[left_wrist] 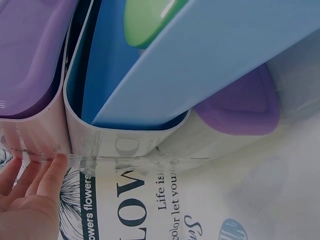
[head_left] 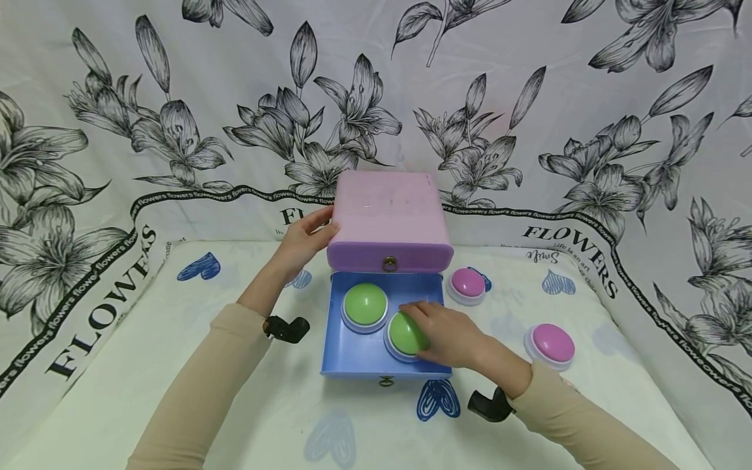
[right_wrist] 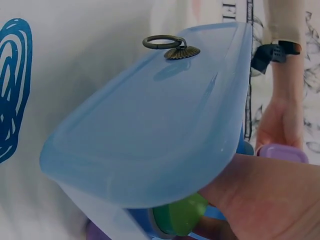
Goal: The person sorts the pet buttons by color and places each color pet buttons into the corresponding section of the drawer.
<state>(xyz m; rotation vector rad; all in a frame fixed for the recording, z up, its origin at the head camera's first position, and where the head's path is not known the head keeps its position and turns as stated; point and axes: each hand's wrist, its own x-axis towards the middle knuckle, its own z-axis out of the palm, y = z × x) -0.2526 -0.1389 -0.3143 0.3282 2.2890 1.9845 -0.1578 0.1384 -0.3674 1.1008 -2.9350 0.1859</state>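
Note:
In the head view, a pink cabinet [head_left: 388, 209] with purple fronts has its blue drawer [head_left: 358, 359] pulled out. Two green-domed round push lights with white rims are inside it: the left one [head_left: 365, 304] sits toward the back, the right one [head_left: 408, 334] nearer the front. My right hand [head_left: 449, 333] grips the right one, fingers over its far side and thumb at its near side. Against the cabinet's left side rests my left hand [head_left: 307, 238], whose straight fingers [left_wrist: 50, 180] touch the wall in the left wrist view. The right wrist view mostly shows the drawer's front [right_wrist: 145, 120].
Two pink-domed round push lights, one near [head_left: 553, 344] and one farther back [head_left: 467, 284], lie on the cloth right of the drawer. A brass ring pull [right_wrist: 162, 42] sticks out from the drawer's front. Flower-printed fabric [head_left: 364, 117] rises behind the cabinet.

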